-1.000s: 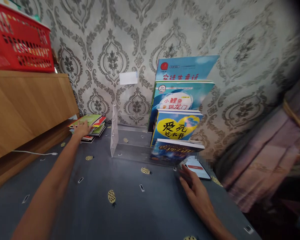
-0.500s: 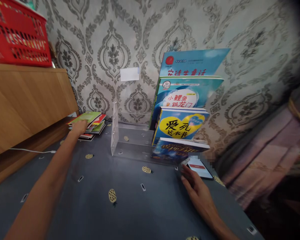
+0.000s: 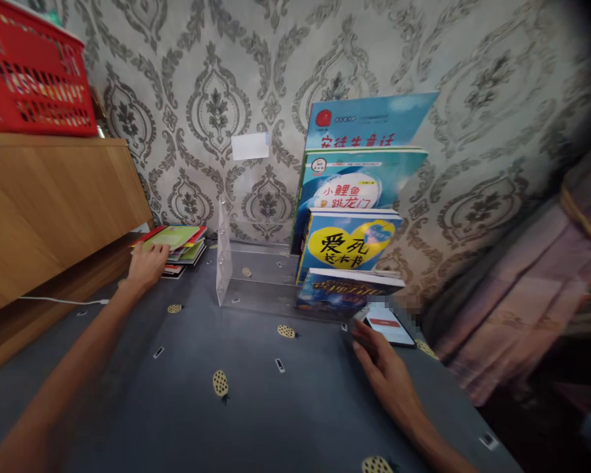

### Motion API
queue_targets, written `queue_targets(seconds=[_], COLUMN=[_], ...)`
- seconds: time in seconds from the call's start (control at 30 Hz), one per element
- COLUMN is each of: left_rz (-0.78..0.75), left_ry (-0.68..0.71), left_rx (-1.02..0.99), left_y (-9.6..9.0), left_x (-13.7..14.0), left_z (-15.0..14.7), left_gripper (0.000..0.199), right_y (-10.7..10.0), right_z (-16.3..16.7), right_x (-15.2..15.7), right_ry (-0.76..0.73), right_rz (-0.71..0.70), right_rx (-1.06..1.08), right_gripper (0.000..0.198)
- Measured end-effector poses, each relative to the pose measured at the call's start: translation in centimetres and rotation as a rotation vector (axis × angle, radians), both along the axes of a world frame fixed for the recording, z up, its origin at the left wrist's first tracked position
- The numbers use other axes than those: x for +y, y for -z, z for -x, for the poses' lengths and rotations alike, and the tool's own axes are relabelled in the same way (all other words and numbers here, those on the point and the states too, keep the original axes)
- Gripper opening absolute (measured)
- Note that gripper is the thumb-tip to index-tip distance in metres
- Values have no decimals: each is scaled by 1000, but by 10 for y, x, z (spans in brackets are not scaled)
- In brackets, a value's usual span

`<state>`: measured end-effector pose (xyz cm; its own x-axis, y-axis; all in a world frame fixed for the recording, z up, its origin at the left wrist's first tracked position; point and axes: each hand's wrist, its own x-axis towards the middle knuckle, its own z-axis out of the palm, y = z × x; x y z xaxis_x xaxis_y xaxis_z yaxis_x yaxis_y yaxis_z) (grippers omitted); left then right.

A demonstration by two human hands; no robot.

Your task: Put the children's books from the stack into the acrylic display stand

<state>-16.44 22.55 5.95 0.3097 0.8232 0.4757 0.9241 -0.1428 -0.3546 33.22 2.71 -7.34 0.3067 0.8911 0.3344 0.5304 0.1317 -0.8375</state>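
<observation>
At the far left my left hand [image 3: 148, 263] has its fingers bent over the near edge of a green book [image 3: 178, 236] on top of a pile of thin books [image 3: 190, 255]; its thumb is hidden. My right hand [image 3: 381, 355] rests low beside the phone [image 3: 391, 326], fingers stretched out and holding nothing, near the front right corner of a clear stepped rack [image 3: 225, 263]. Upright on the rack's right side stand a dark blue book [image 3: 342, 292], a blue book with a yellow heart [image 3: 339, 249], a teal book [image 3: 347, 187] and a taller light blue book [image 3: 369, 118].
A wooden cabinet [image 3: 54, 210] at the left carries a red plastic basket [image 3: 34, 72]. A white cable [image 3: 64, 301] lies on the dark patterned tablecloth [image 3: 246, 407]. Patterned wallpaper [image 3: 177, 79] is behind; a pink curtain [image 3: 522, 295] hangs at the right.
My left hand has drawn back slightly towards me at the book pile, its fingers now bent at the edge. My right hand has hardly moved. The view has shifted slightly.
</observation>
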Motion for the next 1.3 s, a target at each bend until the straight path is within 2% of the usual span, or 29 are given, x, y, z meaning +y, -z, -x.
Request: queue_targets(seconds=[0.1, 0.17, 0.27, 0.37, 0.5, 0.57, 0.67, 0.77, 0.83, 0.87, 0.93, 1.0, 1.07, 1.17, 1.3], left_rz=[-42, -26, 77, 197, 257, 267, 182, 100, 103, 112, 127, 130, 121, 99, 85], left_ry=[64, 67, 36, -19, -102, -155, -287, -444, -489, -483, -423, -336, -235, -76, 92], left_rx=[-53, -95, -99, -116, -240, -348, -617, -897, -1069, -1145, -1253, -1299, -1336, -1415, -1522], left_y=[14, 23, 32, 38, 44, 47, 51, 53, 54, 54, 54, 55, 56, 60, 64], left_x=[-17, -20, -11, 0, 0, -2, -3, 3, 7, 8, 7, 1, -8, -26, -58], left_z=[6, 8, 10, 7, -6, -14, -19, -9, 5, 13, 27, 37, 40, 38, 35], left_gripper=[41, 54, 70, 73, 82, 84, 83, 90, 93, 89, 69, 46, 34, 33, 48], right_y=[0, 0, 0, 2, 6, 6, 4, 1, -1, -1, -1, -1, -1, -2, -4], right_z=[-1, -2, -1, -1, -1, 0, 1, 3, 3, 4, 4, 4, 4, 4, 4], right_x=[1, 1, 1, 2, 4, 4, 4, 3, 3, 2, 3, 3, 3, 3, 3], right_ry=[-12, -19, -31, -16, -16, -13, -10, -20, -14, -11, -14, -17, -16, -20, -25], right_rz=[14, 21, 23, 0, -19, -13, -22, -23, -23, -24, -31, -42, -51, -41, -21], right_rx=[-17, -26, -30, -29, -28, -32, -33, -36, -45, -50, -58, -68, -76, -86, -99], right_gripper=[59, 60, 57, 55, 52, 51, 50, 49, 49, 48, 47, 46, 45, 43, 41])
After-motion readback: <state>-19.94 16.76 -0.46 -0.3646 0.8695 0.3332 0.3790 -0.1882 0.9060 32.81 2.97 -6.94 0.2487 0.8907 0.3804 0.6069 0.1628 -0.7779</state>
